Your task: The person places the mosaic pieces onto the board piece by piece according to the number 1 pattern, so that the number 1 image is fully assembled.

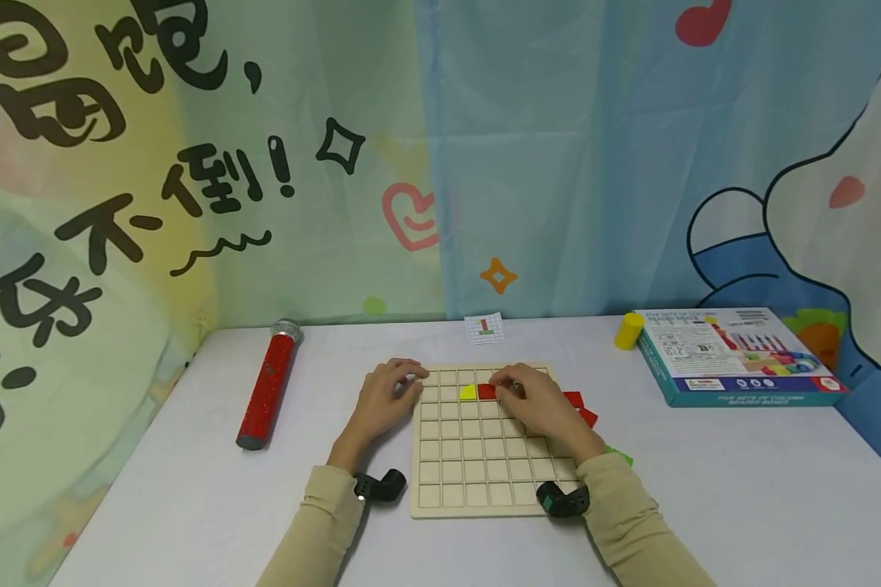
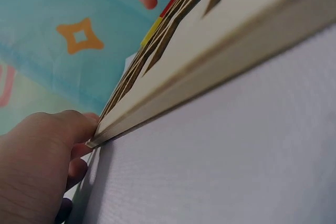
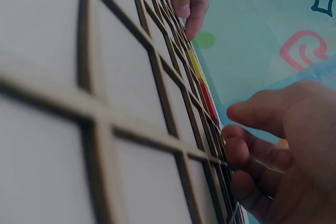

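A wooden grid board (image 1: 473, 495) lies flat in front of me. My left hand (image 1: 387, 398) holds its far left corner, thumb and fingers at the edge in the left wrist view. In the row second from the back, a yellow tile (image 1: 468, 393) sits beside a red tile (image 1: 486, 392). My right hand (image 1: 537, 403) is over the board at the red tile's right end. In the right wrist view its thumb and curved forefinger (image 3: 235, 151) stand slightly apart, with nothing visible between them.
Right of the board, partly behind my right arm, lie red pieces (image 1: 587, 417) and a green piece (image 1: 622, 456). A small pattern card (image 1: 484, 328) lies behind the board. A yellow cylinder (image 1: 629, 332) stands by a boxed set (image 1: 741, 359). A red microphone-shaped object (image 1: 267, 391) lies left.
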The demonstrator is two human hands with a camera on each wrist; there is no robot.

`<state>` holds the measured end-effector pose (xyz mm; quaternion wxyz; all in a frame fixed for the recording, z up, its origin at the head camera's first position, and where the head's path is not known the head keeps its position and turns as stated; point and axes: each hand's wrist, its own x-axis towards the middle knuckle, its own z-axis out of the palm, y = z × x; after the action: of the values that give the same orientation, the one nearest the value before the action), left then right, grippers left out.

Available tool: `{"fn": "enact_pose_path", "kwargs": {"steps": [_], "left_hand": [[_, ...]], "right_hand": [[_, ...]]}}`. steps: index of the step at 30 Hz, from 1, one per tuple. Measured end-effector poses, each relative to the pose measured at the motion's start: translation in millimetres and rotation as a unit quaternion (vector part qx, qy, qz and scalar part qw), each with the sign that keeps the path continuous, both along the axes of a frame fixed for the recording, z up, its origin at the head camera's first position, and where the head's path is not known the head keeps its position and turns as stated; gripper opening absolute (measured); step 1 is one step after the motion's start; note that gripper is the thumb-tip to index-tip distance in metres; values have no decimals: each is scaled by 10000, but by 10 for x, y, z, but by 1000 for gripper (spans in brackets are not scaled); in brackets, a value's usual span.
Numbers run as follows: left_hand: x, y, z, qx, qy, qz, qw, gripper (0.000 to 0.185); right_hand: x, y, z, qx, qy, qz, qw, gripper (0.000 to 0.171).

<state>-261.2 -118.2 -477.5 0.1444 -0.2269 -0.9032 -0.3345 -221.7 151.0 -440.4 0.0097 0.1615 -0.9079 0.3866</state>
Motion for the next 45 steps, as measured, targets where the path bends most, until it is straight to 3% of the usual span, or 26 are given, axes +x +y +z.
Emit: {"fn": "enact_pose_path", "kwargs": {"steps": [12, 24, 34, 45], "left_hand": [[-7, -2, -1, 26, -35, -45, 10000, 17], [34, 8, 8, -249, -445, -164, 9986, 28], [25, 8, 32, -414, -488, -299, 9975, 31], [32, -14, 60, -342, -469, -172, 9982, 29]], "right_hand": [[-17, 213, 45, 89, -192, 130, 9997, 17], [12, 635, 100, 220, -583, -46, 9980, 22], [-8, 891, 115, 444, -760, -275, 9957, 24], [-8, 986, 124, 570, -1070, -126, 9925, 24]]}}
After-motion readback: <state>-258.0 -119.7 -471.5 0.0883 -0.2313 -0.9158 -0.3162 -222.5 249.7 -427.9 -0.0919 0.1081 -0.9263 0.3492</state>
